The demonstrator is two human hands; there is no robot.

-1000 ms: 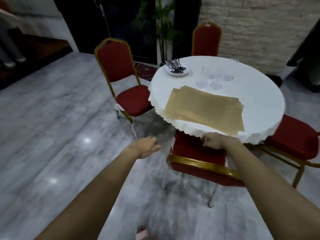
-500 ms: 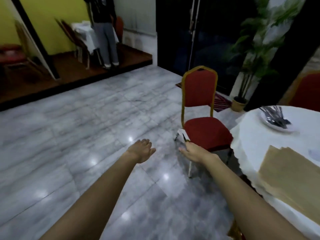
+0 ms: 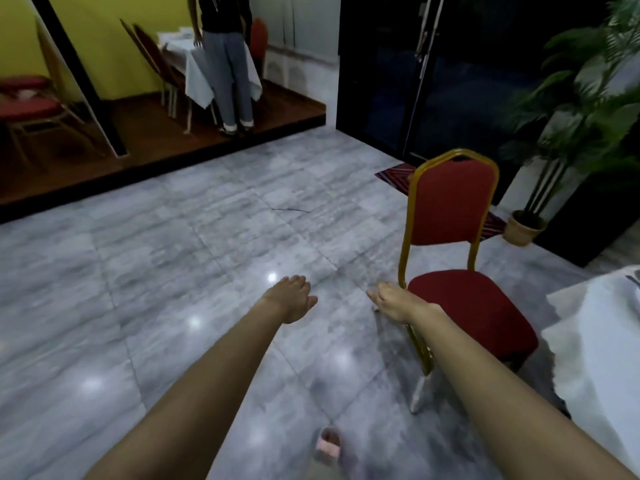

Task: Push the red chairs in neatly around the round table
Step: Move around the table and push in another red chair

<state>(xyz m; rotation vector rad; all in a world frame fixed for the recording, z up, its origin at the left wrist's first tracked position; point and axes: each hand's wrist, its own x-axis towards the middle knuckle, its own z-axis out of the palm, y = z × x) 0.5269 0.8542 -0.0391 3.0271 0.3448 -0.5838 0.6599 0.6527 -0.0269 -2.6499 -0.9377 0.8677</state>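
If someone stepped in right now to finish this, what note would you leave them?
Left hand: open, empty, over the floor.
Right hand: open, empty, beside the red chair, not visibly gripping it.
That chair stands out from the round table, seat facing it.
Done: not judgeable from this view.
Left: push this chair in; check the chairs out of view.

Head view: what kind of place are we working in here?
Probably a restaurant or banquet hall. A red padded chair with a gold frame stands by a white-clothed round table, a second clothed table with more chairs sits on a raised wooden platform, and the floor is polished grey tile.
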